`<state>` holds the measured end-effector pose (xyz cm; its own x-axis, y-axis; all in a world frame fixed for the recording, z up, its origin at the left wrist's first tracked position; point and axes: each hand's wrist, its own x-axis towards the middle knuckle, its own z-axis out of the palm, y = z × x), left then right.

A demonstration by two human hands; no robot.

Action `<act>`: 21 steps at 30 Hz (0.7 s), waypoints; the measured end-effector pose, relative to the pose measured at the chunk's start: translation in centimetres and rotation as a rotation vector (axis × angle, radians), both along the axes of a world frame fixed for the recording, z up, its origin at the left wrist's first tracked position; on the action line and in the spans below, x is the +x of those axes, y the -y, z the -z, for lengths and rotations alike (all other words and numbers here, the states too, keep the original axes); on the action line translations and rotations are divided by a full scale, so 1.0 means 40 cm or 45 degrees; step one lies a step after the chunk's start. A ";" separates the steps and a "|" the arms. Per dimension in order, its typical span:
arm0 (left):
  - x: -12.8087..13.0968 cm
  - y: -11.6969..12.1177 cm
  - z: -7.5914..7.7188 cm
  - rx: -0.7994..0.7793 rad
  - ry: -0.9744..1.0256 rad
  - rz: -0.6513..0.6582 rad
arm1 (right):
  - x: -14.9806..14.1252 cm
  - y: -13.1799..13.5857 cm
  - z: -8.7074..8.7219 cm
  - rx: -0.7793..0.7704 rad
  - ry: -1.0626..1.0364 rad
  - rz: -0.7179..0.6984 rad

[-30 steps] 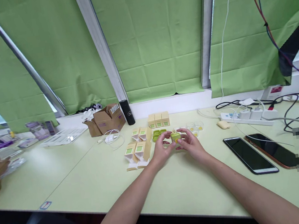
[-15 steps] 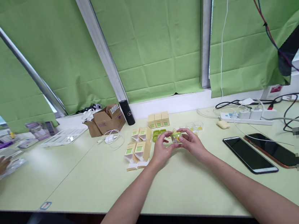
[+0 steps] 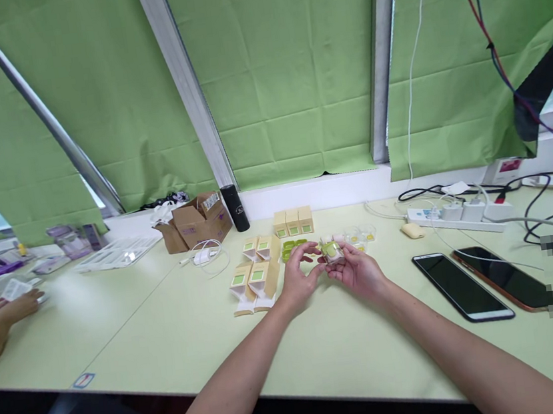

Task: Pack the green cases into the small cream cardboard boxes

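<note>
The right hand (image 3: pixel 357 271) is closed on a small clear container (image 3: pixel 332 252) with green in it, palm turned partly upward and fingers under and around the near side. The container is held above the tabletop (image 3: pixel 181 333), in front of the wearer; this palm-up hold appears chosen to support it from below and leave its green face in plain sight. The left hand (image 3: pixel 297 275) is curved at the container's left side, thumb and fingers parted, presumably to steady or turn it; whether the tips touch cannot be told. Green pieces (image 3: pixel 288 254) lie just beyond the left hand, and clear cups (image 3: pixel 366 233) beyond the right; both groups seem set there for short reach. Four open boxes (image 3: pixel 258 274) stand in two rows to the left, white insides toward the near edge, an arrangement that likely keeps the openings accessible. Three shut boxes (image 3: pixel 293 221) sit side by side farther back, apparently sorted from the open ones. Two phones (image 3: pixel 462 286) lie on the right, well apart from the hands.
</note>
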<state>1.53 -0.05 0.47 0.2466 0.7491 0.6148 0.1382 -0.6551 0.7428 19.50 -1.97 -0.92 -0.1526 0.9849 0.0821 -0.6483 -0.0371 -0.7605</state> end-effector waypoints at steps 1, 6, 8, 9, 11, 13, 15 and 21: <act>0.001 0.000 0.000 -0.003 0.005 -0.013 | -0.001 -0.001 0.001 -0.002 -0.005 -0.001; 0.007 0.002 -0.003 -0.020 0.019 -0.055 | -0.006 0.002 -0.002 0.002 -0.024 -0.001; 0.007 0.004 -0.006 -0.026 0.017 -0.067 | -0.007 0.006 -0.007 0.016 -0.030 0.002; 0.007 0.004 -0.007 -0.030 0.016 -0.070 | -0.007 0.009 -0.011 0.024 -0.031 0.006; 0.004 0.004 -0.008 -0.046 0.015 -0.061 | -0.007 0.014 -0.018 0.035 -0.026 0.027; 0.001 0.002 -0.008 -0.075 0.019 -0.025 | -0.007 0.019 -0.024 0.027 -0.010 0.075; -0.003 -0.001 -0.008 -0.116 0.034 0.015 | -0.008 0.023 -0.028 0.019 0.018 0.140; -0.002 -0.011 -0.001 -0.299 0.061 0.104 | -0.008 0.017 -0.026 0.079 0.153 0.270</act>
